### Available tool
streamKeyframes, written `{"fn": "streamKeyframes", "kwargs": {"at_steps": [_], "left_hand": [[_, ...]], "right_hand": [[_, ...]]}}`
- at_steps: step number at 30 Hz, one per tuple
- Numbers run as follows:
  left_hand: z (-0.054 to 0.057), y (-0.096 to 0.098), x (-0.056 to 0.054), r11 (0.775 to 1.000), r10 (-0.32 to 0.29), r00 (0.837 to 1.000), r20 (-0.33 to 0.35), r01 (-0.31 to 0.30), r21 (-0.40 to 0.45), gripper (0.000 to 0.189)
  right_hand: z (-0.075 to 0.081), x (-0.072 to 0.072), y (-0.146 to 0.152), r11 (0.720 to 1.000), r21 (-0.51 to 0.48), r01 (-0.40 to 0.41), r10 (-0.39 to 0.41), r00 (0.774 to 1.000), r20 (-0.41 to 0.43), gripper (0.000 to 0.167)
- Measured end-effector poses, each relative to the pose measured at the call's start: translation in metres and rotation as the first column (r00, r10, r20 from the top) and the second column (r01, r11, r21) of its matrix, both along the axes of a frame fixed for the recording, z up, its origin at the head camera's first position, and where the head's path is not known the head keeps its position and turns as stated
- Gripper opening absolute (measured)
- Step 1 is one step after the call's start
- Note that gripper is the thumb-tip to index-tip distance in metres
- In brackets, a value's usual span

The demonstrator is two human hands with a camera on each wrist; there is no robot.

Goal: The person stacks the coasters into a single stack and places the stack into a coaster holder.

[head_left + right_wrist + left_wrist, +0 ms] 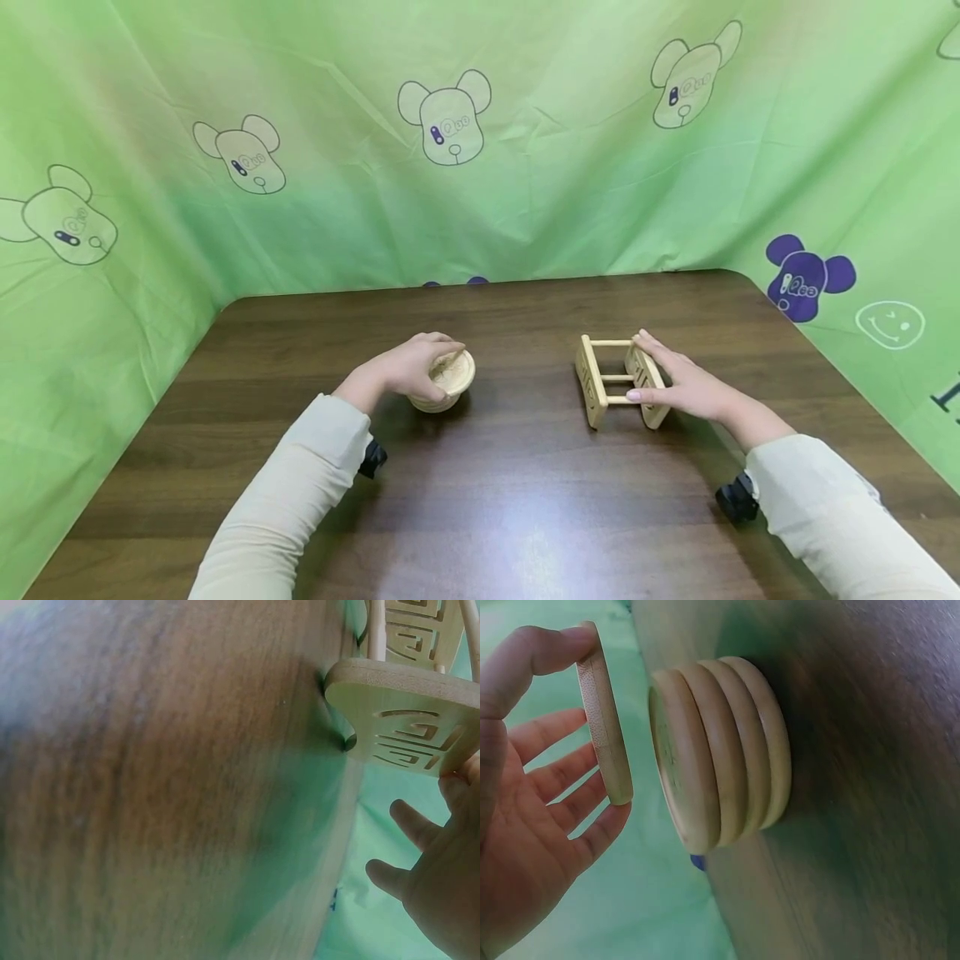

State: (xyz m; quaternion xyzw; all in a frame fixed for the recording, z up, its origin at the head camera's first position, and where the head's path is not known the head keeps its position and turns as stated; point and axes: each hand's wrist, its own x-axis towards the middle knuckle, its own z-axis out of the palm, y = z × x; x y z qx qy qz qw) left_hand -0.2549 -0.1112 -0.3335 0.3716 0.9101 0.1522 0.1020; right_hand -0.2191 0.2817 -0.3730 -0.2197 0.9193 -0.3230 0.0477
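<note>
A thin round wooden coaster (606, 727) is pinched between the thumb and fingers of my left hand (411, 365). Just beneath it in the left wrist view stands a stack of several matching coasters (727, 750), the top one with a carved face. My right hand (686, 385) holds the right end panel of a pale wooden coaster rack (592, 383), thumb near the front rod and index finger at the far edge. Cut-out line patterns mark the panel (412, 724) in the right wrist view, where two other fingers spread away from it.
The dark wood-grain table (495, 500) carries the stack left of centre and the rack to the right, with a gap between them. A green cloth (540, 192) printed with cartoon heads hangs behind and along both sides.
</note>
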Motion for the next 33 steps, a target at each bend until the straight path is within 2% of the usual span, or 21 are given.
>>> {"fn": "streamKeyframes", "kwargs": {"at_steps": [9, 14, 15, 17, 21, 22, 23, 33], "left_hand": [[-0.001, -0.01, -0.001, 0.999, 0.034, 0.999, 0.009, -0.034, -0.001, 0.072], [-0.001, -0.015, -0.002, 0.998, 0.041, 0.999, 0.025, -0.042, 0.039, 0.072], [-0.006, -0.019, -0.007, 0.998, 0.026, 1.0, 0.01, -0.026, 0.053, 0.072], [-0.007, -0.02, -0.007, 0.998, 0.028, 1.0, 0.009, -0.029, 0.059, 0.071], [-0.009, -0.022, -0.008, 0.998, 0.043, 0.999, 0.009, -0.043, 0.049, 0.071], [-0.005, -0.02, -0.004, 0.997, 0.062, 0.998, 0.026, -0.063, 0.034, 0.07], [-0.005, -0.02, -0.003, 0.997, 0.065, 0.998, 0.023, -0.066, 0.026, 0.07], [-0.01, -0.02, -0.005, 0.998, 0.068, 0.997, 0.035, -0.068, 0.0, 0.071]], "right_hand": [[-0.001, -0.002, 0.001, 1.0, 0.001, -0.01, 0.01, 1.0, -0.01, 0.085], [0.0, -0.002, 0.0, 1.0, 0.0, -0.01, 0.01, 1.0, -0.007, 0.085], [0.0, -0.002, 0.0, 1.0, 0.001, -0.008, 0.008, 1.0, -0.007, 0.085], [0.001, -0.001, 0.0, 1.0, 0.004, -0.008, 0.008, 1.0, -0.011, 0.084], [0.001, 0.0, 0.0, 1.0, 0.003, -0.008, 0.008, 1.0, -0.012, 0.085], [0.001, 0.0, 0.0, 1.0, 0.0, -0.008, 0.008, 1.0, -0.011, 0.085], [0.002, 0.0, 0.0, 1.0, -0.001, -0.008, 0.008, 1.0, -0.009, 0.085], [0.001, 0.0, 0.0, 1.0, -0.011, -0.006, 0.006, 1.0, -0.001, 0.086]]}}
